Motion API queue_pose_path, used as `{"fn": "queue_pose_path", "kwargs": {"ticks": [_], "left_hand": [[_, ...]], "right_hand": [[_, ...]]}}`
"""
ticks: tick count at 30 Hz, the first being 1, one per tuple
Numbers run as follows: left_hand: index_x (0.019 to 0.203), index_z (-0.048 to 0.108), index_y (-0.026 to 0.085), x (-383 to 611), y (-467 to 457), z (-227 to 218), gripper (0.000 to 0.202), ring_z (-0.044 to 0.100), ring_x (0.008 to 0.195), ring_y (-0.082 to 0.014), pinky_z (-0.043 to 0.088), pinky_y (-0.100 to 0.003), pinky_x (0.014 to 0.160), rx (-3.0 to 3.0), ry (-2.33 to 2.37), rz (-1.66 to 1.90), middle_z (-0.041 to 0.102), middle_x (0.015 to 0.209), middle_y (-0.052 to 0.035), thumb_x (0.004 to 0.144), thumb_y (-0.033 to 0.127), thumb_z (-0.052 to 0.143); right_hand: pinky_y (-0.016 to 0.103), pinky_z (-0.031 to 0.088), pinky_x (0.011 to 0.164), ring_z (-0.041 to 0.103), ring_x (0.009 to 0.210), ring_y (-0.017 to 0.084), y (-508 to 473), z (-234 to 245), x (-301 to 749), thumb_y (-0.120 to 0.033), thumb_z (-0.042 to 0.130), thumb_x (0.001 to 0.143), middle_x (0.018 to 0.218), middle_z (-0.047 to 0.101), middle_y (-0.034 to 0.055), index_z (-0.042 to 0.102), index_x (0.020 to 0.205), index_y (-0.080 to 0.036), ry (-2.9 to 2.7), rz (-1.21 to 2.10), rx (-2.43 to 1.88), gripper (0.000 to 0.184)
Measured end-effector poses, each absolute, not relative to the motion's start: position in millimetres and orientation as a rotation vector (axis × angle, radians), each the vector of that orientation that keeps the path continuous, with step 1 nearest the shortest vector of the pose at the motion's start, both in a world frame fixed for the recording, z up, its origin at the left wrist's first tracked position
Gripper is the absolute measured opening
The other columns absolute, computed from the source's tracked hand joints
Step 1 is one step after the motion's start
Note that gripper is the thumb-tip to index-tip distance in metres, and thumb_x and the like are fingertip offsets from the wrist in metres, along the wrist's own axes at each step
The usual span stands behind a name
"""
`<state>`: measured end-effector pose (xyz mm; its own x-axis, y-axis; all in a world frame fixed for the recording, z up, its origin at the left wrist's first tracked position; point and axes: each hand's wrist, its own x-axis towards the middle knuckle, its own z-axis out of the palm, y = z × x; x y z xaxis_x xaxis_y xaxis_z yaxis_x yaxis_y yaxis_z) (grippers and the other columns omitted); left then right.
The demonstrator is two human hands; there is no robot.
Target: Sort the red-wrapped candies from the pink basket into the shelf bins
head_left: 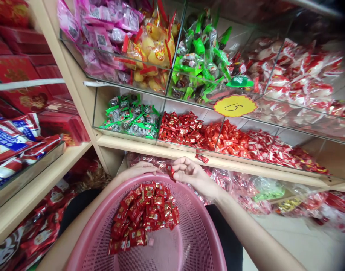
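A pink plastic basket (202, 220) with perforated sides stands tilted in front of me, between my dark-clothed legs. Inside it lies a heap of red and gold wrapped candies (145, 210). My left hand (138, 170) rests along the far left rim, fingers stretched out and touching the basket. Over the far rim, my right hand (193, 176) pinches a small red wrapped candy (170, 171) between thumb and fingers. One loose red candy (202, 158) lies on the wooden shelf edge (127, 146) just beyond that hand.
Clear-walled bins ahead hold green-wrapped candies (133, 116), red candies (180, 130) and orange-red candies (234, 137). Above hang larger bagged sweets and a yellow price tag (235, 105) marked 15. Red packages (17, 67) fill the left shelves. Plastic bags (234, 184) lie under the bottom shelf.
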<state>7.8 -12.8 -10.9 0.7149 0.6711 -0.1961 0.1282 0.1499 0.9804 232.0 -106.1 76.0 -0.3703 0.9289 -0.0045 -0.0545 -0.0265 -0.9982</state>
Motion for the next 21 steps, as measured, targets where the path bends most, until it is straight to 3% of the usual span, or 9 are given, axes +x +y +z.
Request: {"fn": "queue_pose_path", "kwargs": {"ticks": [4,8,14,21], "left_hand": [[0.094,0.070,0.015,6,-9,-15,0.031,0.062,0.098,-0.0183,0.043,-0.028,0.090,1.438,0.736,0.436,0.068,0.106,-0.0057,0.078,0.041,0.065],[0.083,0.070,0.014,5,-10,-13,0.030,0.061,0.100,-0.0186,0.043,-0.028,0.089,1.503,0.753,0.444,0.069,0.105,-0.0056,0.080,0.043,0.062],[0.079,0.067,0.015,4,-8,-18,0.030,0.062,0.101,-0.0181,0.043,-0.026,0.087,1.486,0.738,0.426,0.066,0.113,-0.0068,0.080,0.044,0.062],[0.079,0.069,0.015,3,-5,-21,0.028,0.060,0.106,-0.0186,0.041,-0.026,0.090,1.528,0.704,0.429,0.065,0.117,-0.0071,0.081,0.042,0.061]], "right_hand": [[0.027,0.044,0.065,0.050,0.070,0.010,-128,64,210,-0.026,0.063,0.081,0.092,0.058,0.0007,0.050,0.097,-0.021,-1.916,1.193,-1.102,0.022],[0.029,0.043,0.072,0.054,0.084,0.015,-156,50,187,-0.015,0.054,0.084,0.094,0.060,0.0033,0.051,0.097,-0.019,-2.388,0.844,-1.171,0.014],[0.030,0.040,0.071,0.052,0.076,0.016,-182,13,152,-0.013,0.049,0.088,0.084,0.061,0.0039,0.053,0.091,-0.017,-2.850,0.324,-1.007,0.006],[0.030,0.040,0.070,0.052,0.078,0.018,-184,-5,131,-0.015,0.052,0.088,0.083,0.061,0.0038,0.053,0.091,-0.016,-2.904,0.166,-0.986,0.003]]}}
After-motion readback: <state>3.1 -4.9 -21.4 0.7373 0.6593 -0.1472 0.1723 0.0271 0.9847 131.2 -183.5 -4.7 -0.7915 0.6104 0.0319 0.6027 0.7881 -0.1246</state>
